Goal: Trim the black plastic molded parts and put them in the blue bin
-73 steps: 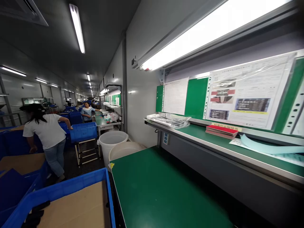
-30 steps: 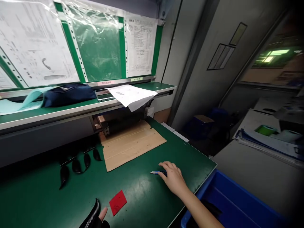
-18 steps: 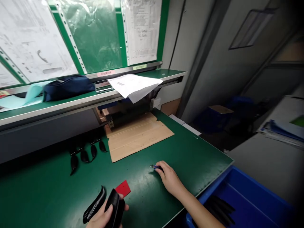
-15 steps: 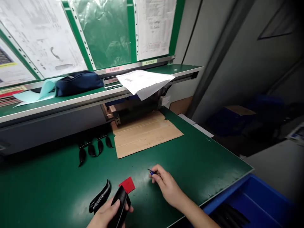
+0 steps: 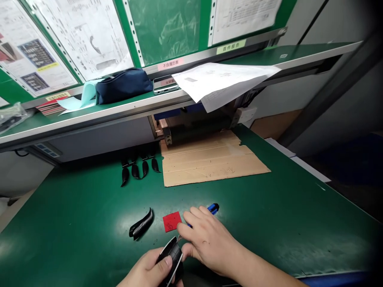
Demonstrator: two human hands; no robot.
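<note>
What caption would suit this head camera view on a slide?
Left hand holds a curved black piece, right hand a blue craft knife beside it, at a green workbench.

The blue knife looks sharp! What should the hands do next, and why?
Probably ease the blue utility knife back a little, since its blade tip, held in the right hand, sits at the edge of the black curved piece, close to the left hand.

Your left hand (image 5: pixel 146 271) gripped a black curved piece (image 5: pixel 171 255); your right hand (image 5: pixel 209 239) held a blue-handled craft knife (image 5: pixel 213 207) to it; a red square (image 5: pixel 171 221) lay just beyond, on the green workbench (image 5: pixel 269 207).
</note>
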